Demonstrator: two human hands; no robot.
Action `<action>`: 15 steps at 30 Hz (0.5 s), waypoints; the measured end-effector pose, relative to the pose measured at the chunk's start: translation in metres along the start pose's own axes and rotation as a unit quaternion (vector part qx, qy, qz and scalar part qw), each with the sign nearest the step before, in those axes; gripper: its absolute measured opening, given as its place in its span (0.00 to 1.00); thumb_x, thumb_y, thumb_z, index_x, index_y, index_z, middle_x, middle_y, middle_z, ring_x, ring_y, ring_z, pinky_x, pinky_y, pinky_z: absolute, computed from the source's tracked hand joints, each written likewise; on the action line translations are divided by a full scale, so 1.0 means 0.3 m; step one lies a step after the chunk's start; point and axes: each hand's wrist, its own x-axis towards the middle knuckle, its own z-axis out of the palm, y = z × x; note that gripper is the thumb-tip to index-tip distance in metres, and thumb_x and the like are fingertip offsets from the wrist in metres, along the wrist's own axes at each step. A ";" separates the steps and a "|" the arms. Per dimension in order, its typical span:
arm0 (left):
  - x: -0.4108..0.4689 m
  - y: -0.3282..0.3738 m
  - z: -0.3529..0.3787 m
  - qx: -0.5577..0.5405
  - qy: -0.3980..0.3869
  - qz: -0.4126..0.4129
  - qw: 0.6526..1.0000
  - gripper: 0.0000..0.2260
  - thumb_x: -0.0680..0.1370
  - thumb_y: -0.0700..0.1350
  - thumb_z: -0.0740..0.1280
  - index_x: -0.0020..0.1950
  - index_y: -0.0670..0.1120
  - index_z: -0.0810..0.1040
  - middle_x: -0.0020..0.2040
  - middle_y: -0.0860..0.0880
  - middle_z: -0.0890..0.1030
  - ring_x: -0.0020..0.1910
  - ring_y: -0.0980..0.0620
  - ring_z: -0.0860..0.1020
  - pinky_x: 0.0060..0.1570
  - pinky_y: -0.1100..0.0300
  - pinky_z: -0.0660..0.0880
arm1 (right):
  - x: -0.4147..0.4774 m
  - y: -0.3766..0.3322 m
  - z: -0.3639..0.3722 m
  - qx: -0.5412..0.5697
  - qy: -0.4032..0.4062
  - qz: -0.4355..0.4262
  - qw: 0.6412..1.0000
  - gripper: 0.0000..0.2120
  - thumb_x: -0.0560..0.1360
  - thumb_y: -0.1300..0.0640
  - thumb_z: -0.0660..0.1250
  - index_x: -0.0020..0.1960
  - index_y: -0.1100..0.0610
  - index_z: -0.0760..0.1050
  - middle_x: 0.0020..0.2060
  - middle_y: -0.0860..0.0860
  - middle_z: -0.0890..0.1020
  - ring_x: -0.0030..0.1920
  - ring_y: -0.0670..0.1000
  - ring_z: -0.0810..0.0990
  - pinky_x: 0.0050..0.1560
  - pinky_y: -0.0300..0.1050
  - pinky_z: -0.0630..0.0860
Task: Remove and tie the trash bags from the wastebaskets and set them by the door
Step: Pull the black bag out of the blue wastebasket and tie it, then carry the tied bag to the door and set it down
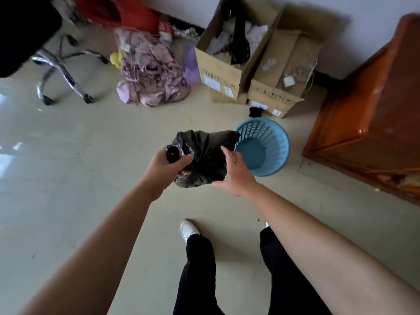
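A full black trash bag (204, 155) hangs above the floor in the middle of the view. My left hand (166, 165) is closed around its gathered, twisted neck, whose end sticks up past my fingers. My right hand (236, 173) hovers at the bag's right side with fingers spread, fingertips close to or touching the plastic. The blue slotted wastebasket (264, 146) stands just right of the bag on the floor and has no bag in it.
Two open cardboard boxes (227, 64) stand against the far wall, with a heap of pink cloth (152, 71) to their left. An office chair base (61, 71) is at far left. A brown wooden cabinet (372, 110) fills the right. My legs and white shoe (188, 229) are below.
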 end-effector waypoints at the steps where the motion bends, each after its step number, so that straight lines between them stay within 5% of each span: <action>1: -0.039 0.060 -0.027 -0.002 -0.004 0.018 1.000 0.12 0.68 0.52 0.76 0.36 0.51 0.75 0.35 0.48 0.77 0.38 0.47 0.77 0.45 0.47 0.77 | -0.022 -0.053 -0.037 -0.003 0.012 -0.009 1.000 0.55 0.65 0.45 0.78 0.79 0.45 0.44 0.76 0.60 0.51 0.75 0.61 0.55 0.72 0.57 0.61; 3: -0.151 0.201 -0.091 -0.013 0.011 0.057 0.998 0.12 0.70 0.52 0.75 0.34 0.52 0.75 0.32 0.53 0.76 0.37 0.48 0.76 0.43 0.47 0.76 | -0.087 -0.188 -0.131 -0.048 0.052 -0.040 0.997 0.52 0.65 0.43 0.78 0.78 0.44 0.50 0.77 0.61 0.48 0.75 0.63 0.51 0.73 0.60 0.61; 5: -0.216 0.296 -0.141 -0.032 0.044 0.090 0.994 0.12 0.75 0.46 0.74 0.36 0.50 0.73 0.31 0.54 0.75 0.35 0.50 0.75 0.39 0.53 0.75 | -0.128 -0.288 -0.204 -0.102 0.102 -0.062 0.988 0.35 0.70 0.46 0.74 0.72 0.52 0.64 0.72 0.59 0.61 0.71 0.63 0.60 0.65 0.60 0.71; 8: -0.306 0.376 -0.218 -0.066 0.105 0.118 0.985 0.10 0.78 0.43 0.71 0.40 0.47 0.72 0.35 0.50 0.77 0.36 0.50 0.76 0.35 0.57 0.73 | -0.244 -0.398 -0.305 -0.101 0.142 -0.070 0.982 0.18 0.74 0.51 0.67 0.61 0.56 0.71 0.58 0.55 0.72 0.60 0.60 0.72 0.53 0.55 0.75; 11: -0.368 0.398 -0.246 -0.086 0.126 0.115 0.982 0.10 0.77 0.46 0.72 0.41 0.46 0.74 0.35 0.48 0.78 0.35 0.49 0.74 0.35 0.56 0.71 | -0.418 -0.442 -0.376 -0.124 0.171 -0.071 0.975 0.14 0.75 0.49 0.65 0.57 0.55 0.70 0.52 0.53 0.74 0.54 0.59 0.77 0.48 0.54 0.75; 15: -0.457 0.486 -0.164 -0.070 0.060 0.121 0.988 0.13 0.78 0.51 0.70 0.41 0.43 0.74 0.30 0.48 0.75 0.29 0.49 0.71 0.32 0.56 0.68 | -0.661 -0.407 -0.455 -0.152 0.244 -0.031 0.957 0.19 0.75 0.42 0.64 0.61 0.51 0.71 0.51 0.50 0.77 0.51 0.56 0.80 0.46 0.51 0.77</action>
